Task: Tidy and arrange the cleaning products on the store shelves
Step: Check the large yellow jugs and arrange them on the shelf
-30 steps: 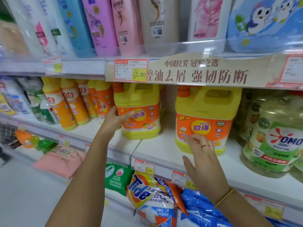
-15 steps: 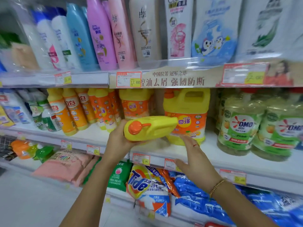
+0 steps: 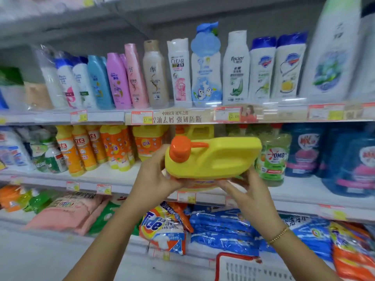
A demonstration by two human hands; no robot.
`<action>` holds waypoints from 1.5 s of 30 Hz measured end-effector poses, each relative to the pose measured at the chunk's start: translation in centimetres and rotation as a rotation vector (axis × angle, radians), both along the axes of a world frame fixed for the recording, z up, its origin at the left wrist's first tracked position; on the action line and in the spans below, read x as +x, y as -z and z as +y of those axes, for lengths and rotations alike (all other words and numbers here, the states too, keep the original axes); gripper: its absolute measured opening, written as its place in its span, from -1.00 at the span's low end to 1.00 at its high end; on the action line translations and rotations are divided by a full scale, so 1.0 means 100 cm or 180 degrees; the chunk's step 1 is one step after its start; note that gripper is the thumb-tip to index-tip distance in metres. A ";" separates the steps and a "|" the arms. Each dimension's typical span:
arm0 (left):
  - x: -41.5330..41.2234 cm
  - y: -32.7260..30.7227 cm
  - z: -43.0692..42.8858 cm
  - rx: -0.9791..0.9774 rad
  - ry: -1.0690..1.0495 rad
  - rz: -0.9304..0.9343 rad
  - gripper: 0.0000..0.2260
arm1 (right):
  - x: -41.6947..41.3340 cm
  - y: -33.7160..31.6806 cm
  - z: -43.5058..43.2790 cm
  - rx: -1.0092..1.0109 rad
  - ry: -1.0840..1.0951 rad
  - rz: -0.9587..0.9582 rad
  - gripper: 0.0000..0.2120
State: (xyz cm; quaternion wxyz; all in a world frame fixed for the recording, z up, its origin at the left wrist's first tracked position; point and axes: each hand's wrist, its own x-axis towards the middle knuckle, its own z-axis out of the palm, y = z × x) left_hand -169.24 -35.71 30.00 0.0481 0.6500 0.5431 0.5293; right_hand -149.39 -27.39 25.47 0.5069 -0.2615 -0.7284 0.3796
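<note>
Sideways, yellow jug (image 3: 213, 157), long axis left-right (orange cap (image 3: 179, 149) leftward), left hand (image 3: 156, 175), right hand (image 3: 249, 191), fingers (image 3: 230, 185) gripping it.

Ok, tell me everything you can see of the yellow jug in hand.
The yellow jug looks like glossy opaque plastic, boxy, with a moulded handle and an orange pump cap. It is tipped, top toward the camera, cap leftward, an orange label partly visible underneath. It is held clear of the middle shelf; the left hand grips its cap end, the right hand its lower right edge.
</note>
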 end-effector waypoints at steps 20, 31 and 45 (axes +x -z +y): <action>0.151 -0.081 0.019 0.0292 0.1436 -0.2278 -0.25 | 0.119 -0.043 -0.023 0.0029 0.0027 0.1639 -0.25; 0.172 -0.055 0.031 0.0129 0.2124 -0.3031 -0.23 | 0.137 -0.065 -0.032 0.0856 0.0537 0.1495 -0.44; 0.141 -0.044 0.030 0.0061 0.1878 -0.3198 -0.35 | 0.107 -0.040 -0.006 0.3500 0.1877 -0.0819 -0.54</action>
